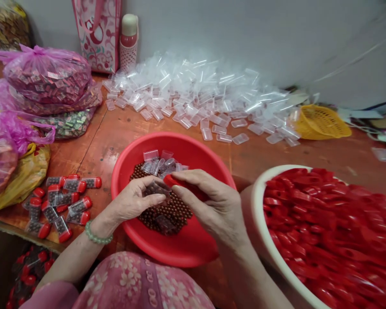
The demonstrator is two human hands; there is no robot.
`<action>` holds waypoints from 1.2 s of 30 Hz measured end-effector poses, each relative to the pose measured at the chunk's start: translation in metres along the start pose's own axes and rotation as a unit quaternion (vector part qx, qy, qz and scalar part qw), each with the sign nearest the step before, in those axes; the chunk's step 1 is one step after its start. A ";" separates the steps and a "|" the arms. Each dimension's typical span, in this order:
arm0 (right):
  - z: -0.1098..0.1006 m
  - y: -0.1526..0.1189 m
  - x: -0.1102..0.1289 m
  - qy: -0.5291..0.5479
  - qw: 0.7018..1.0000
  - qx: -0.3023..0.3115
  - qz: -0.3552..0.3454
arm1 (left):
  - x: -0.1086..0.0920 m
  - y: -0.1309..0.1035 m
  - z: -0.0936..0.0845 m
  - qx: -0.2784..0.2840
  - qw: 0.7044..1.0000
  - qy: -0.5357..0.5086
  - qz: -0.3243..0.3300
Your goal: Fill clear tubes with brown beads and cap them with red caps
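Over a red basin (138, 146), my left hand (137, 199) is closed around a clear plastic case (156, 189) filled with dark brown beads. My right hand (212, 201) pinches a red plastic cap (171, 180) right at the case's open end; whether the two touch, I cannot tell. Below them in the basin lie many brown beads (180, 210) and a small heap of clear empty cases (151, 155). To the left, several filled cases with red caps (79, 206) are strewn on the wooden table (99, 133).
A large white tub (259, 206) full of red caps (334, 240) stands at the right. Clear cases (212, 111) are piled along the wall, beside a yellow basket (323, 122). Pink bags (48, 77), a patterned tote (98, 38) and a flask (128, 47) stand at the back left.
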State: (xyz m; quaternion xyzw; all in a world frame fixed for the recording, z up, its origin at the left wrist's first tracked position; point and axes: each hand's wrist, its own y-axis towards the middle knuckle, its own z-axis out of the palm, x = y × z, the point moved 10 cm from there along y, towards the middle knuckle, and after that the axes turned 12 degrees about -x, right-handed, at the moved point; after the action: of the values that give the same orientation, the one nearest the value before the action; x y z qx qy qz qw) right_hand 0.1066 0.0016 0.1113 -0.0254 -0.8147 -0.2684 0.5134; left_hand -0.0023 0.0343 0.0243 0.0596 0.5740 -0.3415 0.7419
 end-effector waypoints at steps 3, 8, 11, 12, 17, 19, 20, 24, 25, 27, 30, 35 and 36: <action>0.011 -0.002 0.004 0.020 1.000 -0.010 -0.012 | 0.000 -0.002 0.004 0.014 1.000 -0.010 0.014; 0.014 -0.009 -0.003 0.048 0.998 -0.034 -0.003 | 0.000 -0.003 0.006 0.020 0.999 -0.012 0.024; 0.014 -0.015 -0.007 0.041 0.997 -0.066 0.000 | -0.001 -0.003 0.008 0.025 0.999 0.019 0.044; 0.014 -0.017 -0.008 0.035 0.996 -0.079 0.002 | -0.001 -0.003 0.009 0.024 0.998 0.029 0.049; 0.011 -0.025 -0.012 0.036 0.988 -0.150 0.013 | -0.005 -0.002 0.009 0.003 0.995 0.056 0.079; 0.009 -0.026 -0.016 0.050 0.984 -0.165 0.037 | -0.006 -0.002 0.011 0.004 0.995 0.062 0.084; 0.008 -0.026 -0.018 0.058 0.982 -0.170 0.050 | -0.007 -0.002 0.012 0.008 0.994 0.064 0.084; 0.009 -0.026 -0.019 0.061 0.984 -0.161 0.045 | -0.006 -0.002 0.011 0.021 0.994 0.066 0.081; 0.010 -0.026 -0.019 0.056 0.987 -0.149 0.035 | -0.006 -0.002 0.010 0.023 0.994 0.064 0.082; 0.014 -0.024 -0.018 0.046 0.992 -0.117 0.009 | -0.007 -0.003 0.007 0.022 0.994 0.060 0.087; 0.021 -0.021 -0.014 0.028 0.998 -0.051 -0.030 | -0.002 -0.003 0.001 0.009 0.995 0.068 0.071; 0.028 -0.016 -0.012 0.016 0.999 0.036 -0.037 | 0.006 -0.004 -0.003 0.005 0.997 0.071 0.031; 0.028 -0.015 -0.011 0.017 0.998 0.044 -0.042 | 0.007 -0.004 -0.003 0.008 0.997 0.067 0.027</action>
State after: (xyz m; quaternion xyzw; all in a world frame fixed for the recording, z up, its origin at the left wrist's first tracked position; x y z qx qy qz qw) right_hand 0.0833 0.0041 0.0867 0.0365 -0.8172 -0.2539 0.5161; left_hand -0.0063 0.0299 0.0181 0.1038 0.6175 -0.3208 0.7106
